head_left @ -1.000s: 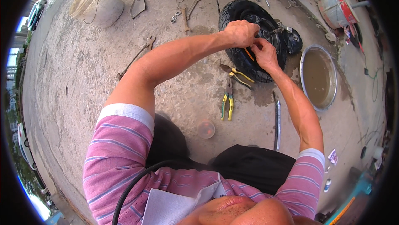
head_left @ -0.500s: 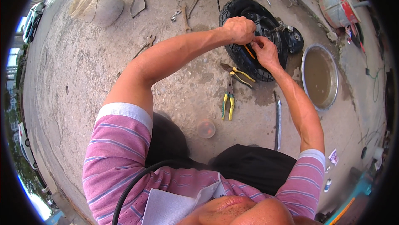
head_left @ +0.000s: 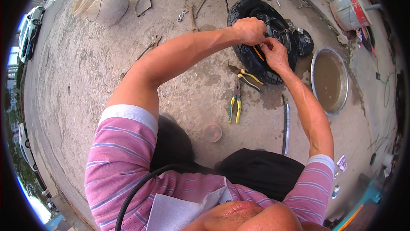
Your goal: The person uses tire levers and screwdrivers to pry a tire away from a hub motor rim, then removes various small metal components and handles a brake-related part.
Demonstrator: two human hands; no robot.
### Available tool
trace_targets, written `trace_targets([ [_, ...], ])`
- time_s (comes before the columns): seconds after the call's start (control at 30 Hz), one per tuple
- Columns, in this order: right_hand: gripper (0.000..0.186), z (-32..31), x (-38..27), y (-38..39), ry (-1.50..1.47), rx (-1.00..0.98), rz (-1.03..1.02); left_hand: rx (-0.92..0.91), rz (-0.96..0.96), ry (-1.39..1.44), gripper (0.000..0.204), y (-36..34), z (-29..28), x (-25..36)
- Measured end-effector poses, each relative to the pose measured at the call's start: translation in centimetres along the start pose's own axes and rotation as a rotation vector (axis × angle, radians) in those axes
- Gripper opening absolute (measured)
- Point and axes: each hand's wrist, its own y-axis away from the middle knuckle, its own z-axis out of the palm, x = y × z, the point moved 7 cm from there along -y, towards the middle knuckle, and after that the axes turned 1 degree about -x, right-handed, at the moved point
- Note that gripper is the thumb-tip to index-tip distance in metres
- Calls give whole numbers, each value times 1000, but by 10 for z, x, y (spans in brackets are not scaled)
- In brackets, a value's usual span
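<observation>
A black tyre on its wheel (head_left: 243,15) lies on the concrete, with a dark hub and metal parts in its middle. My left hand (head_left: 251,31) is closed in a fist over the rim; what it grips is hidden under the fingers. Close against it, my right hand (head_left: 275,54) pinches with thumb and fingertips at something too small to name. A thin orange strip (head_left: 258,53) shows beside the right fingers, against the tyre. Just nearer to me, two pliers with yellow-green handles, one pair (head_left: 250,79) by the tyre and another pair (head_left: 235,105), lie on the ground.
Right of the wheel stands a metal basin (head_left: 329,81) of murky water. A long tyre lever (head_left: 286,128) and a small round tub (head_left: 212,132) lie nearer me. Wrenches (head_left: 200,5), a dirty white bucket (head_left: 102,2) and a red-and-white bucket (head_left: 350,11) are farther off.
The whole view has shifted slightly. Both hands keep the same grip and place at the wheel rim.
</observation>
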Motion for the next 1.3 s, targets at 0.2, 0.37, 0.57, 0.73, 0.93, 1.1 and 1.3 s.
trace_targets([
  [0.2, 26, 1, -1, 1, -4, 14, -1, 89, -69, -53, 26, 6, -3, 1],
  [0.37, 26, 0, -3, 0, 6, 12, -16, 92, -38, 21, 29, 1, -1, -3],
  [0.57, 25, 1, 1, 0, -29, 15, -30, -53, 81, 81, 28, -4, 0, -10],
  [0.73, 25, 2, 0, 0, -14, 17, -8, 30, -35, -57, 27, 1, -1, -8],
  [0.93, 25, 2, -3, 0, -35, 15, -16, 58, -34, -21, 25, 5, -2, -8],
  [1.1, 24, 1, 0, 0, -14, 15, -2, -6, -47, -6, 26, 8, -5, -7],
  [1.3, 26, 1, 0, -2, -15, 8, -21, 3, 49, -40, 28, 6, -4, -4],
])
